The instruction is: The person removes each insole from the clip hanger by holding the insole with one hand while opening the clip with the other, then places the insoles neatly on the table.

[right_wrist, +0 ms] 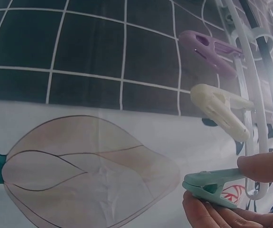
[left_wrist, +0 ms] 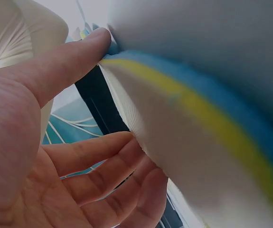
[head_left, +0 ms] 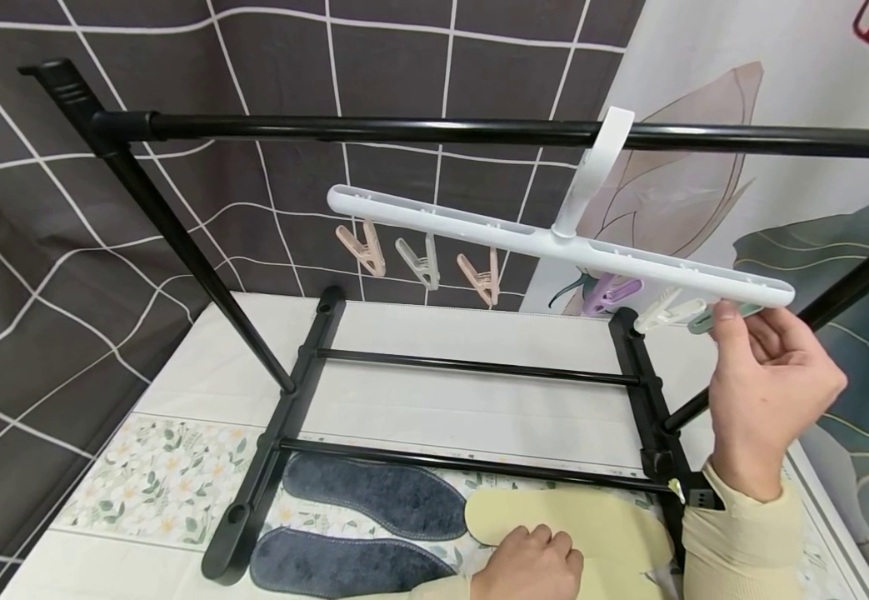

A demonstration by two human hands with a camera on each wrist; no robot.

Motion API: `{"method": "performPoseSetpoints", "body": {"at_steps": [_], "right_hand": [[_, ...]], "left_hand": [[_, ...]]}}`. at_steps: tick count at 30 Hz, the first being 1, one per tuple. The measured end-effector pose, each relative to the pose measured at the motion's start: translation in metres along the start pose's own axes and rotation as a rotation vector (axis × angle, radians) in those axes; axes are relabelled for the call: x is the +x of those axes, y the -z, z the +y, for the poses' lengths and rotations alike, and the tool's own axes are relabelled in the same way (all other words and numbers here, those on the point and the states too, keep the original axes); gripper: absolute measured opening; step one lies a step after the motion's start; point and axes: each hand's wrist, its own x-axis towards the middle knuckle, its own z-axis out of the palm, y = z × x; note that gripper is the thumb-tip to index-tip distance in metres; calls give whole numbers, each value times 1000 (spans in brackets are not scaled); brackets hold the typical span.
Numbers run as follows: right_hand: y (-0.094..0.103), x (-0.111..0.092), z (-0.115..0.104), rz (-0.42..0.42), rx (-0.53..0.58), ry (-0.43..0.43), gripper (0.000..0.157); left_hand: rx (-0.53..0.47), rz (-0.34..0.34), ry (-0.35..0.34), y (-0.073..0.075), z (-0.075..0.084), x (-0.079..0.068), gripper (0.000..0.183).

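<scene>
A white clip hanger [head_left: 471,229] hangs by its hook from a black rail. My right hand [head_left: 775,392] is at its right end, pinching a green clip [right_wrist: 207,183] between thumb and fingers. A cream clip [right_wrist: 217,111] and a purple clip [right_wrist: 212,52] hang beside it. Farther left on the hanger are two pink clips [head_left: 362,250] and a grey one [head_left: 421,262]. Low down, my left hand [head_left: 531,567] is over the pale yellow insoles [head_left: 576,517]. In the left wrist view its thumb and fingers pinch the edge of an insole [left_wrist: 174,133] with a yellow and blue rim.
The black rack's rail [head_left: 374,129] crosses above the hanger, with slanting posts at both sides and a base frame [head_left: 479,367] below. Two dark blue insoles [head_left: 374,492] lie at the front left on a floral cloth [head_left: 164,475]. A dark checked curtain [head_left: 277,67] is behind.
</scene>
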Motion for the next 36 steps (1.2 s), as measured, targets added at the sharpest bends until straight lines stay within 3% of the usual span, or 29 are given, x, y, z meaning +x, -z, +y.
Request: {"method": "performPoseSetpoints", "body": {"at_steps": [11, 19, 28, 36], "right_hand": [[0, 1, 5, -11, 11, -6, 28], [-2, 2, 5, -19, 9, 15, 25], [-3, 1, 7, -23, -8, 9, 27], [-5, 1, 17, -55, 38, 9, 26]], "left_hand": [[41, 84, 13, -4, 2, -2, 24], [13, 34, 17, -4, 1, -3, 25], [16, 89, 13, -4, -2, -4, 21], [-12, 77, 18, -4, -4, -3, 20]]}}
